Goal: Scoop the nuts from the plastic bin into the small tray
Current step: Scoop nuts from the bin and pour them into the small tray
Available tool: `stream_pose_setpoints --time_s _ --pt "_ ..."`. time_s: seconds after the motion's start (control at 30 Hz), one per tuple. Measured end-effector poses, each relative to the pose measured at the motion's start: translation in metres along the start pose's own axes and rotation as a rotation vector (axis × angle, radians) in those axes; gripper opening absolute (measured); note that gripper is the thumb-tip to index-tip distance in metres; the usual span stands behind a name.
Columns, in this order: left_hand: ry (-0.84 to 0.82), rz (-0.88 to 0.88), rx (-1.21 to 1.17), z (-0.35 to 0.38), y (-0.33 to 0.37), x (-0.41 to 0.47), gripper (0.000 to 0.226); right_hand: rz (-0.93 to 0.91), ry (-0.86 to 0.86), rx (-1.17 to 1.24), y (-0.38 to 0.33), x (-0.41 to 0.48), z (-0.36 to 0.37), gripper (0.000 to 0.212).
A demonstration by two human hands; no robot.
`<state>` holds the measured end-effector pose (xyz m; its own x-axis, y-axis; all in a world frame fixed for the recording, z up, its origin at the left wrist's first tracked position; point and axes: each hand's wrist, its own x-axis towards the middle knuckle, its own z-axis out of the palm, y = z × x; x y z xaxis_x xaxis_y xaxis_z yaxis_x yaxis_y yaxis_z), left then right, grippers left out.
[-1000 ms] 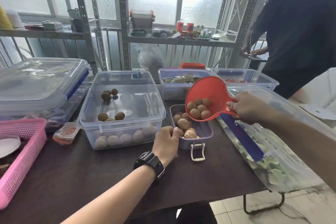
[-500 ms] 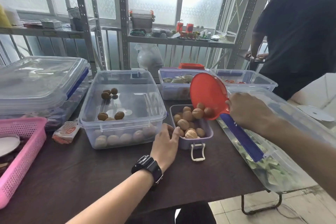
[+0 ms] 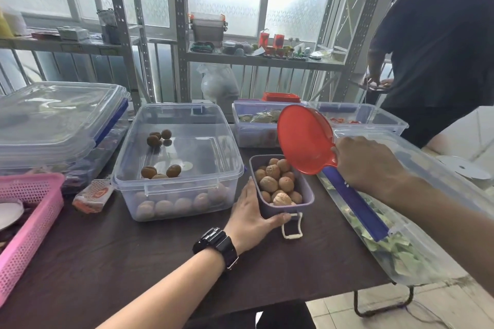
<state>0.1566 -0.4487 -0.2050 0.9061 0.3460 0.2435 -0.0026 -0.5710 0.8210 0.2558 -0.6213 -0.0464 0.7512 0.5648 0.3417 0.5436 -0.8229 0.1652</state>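
my right hand is closed around the handle of the round red plastic scoop, which is tipped steeply with its bowl facing left, rim just above the back right edge of the small purple plastic tray. scoop bowl looks empty. the tray is piled with brown walnuts, sits on the dark brown table just right of the clear plastic bin. my left hand, black watch on the wrist, is flat and mostly open against the tray's near left corner, thumb along the front wall, fingers up the left side, bracing it rather than gripping. white wire latch hangs off the tray front onto the table. bin holds a few loose nuts on its floor plus a row against the front wall. long clear lidded box with a blue clip lies to the right under my right forearm, greens inside. pink mesh basket far left. second person in dark clothes stands back right.
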Motion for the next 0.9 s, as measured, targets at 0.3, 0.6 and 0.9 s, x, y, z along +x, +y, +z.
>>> stream_pose_setpoints --time_s 0.3,0.6,0.9 --pt "-0.046 -0.05 -0.017 -0.001 0.006 0.0 0.107 0.013 -0.015 -0.035 0.001 0.004 -0.004 0.02" --pt "-0.028 -0.225 -0.251 -0.03 -0.012 -0.031 0.112 0.034 0.029 0.183 -0.011 0.023 -0.007 0.032" --pt "-0.068 -0.244 -0.243 -0.037 -0.01 -0.039 0.089 -0.001 0.076 0.415 -0.063 0.04 -0.013 0.034"
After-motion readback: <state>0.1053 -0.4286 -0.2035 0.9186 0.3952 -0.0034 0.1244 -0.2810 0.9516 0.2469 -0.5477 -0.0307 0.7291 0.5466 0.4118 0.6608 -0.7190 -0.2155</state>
